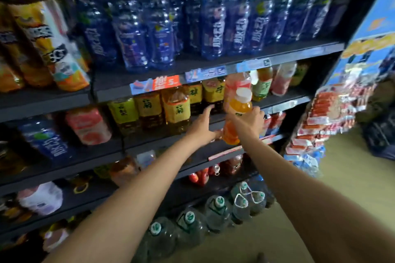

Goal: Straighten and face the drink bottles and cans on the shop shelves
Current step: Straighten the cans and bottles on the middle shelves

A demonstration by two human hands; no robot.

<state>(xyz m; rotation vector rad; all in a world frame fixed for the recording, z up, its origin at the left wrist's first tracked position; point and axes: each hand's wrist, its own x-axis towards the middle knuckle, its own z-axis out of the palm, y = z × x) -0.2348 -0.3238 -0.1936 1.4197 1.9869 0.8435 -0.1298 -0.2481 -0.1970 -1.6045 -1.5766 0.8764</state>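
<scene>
My right hand (pixel 249 120) grips an orange juice bottle (pixel 237 113) with a white cap, held in front of the middle shelf (pixel 213 121). My left hand (pixel 201 124) reaches toward that shelf with fingers stretched out, just right of the yellow-labelled tea bottles (pixel 176 109) and holding nothing. A pink drink bottle (pixel 236 83) stands right behind the orange bottle. Blue drink bottles (pixel 213 19) fill the shelf above.
Large orange-labelled bottles (pixel 42 45) stand at the upper left. Red cans (pixel 201 176) sit on a lower shelf, and big water jugs (pixel 218 213) line the floor. A rack of packaged snacks (pixel 324 117) stands to the right, beside beige floor (pixel 342 177).
</scene>
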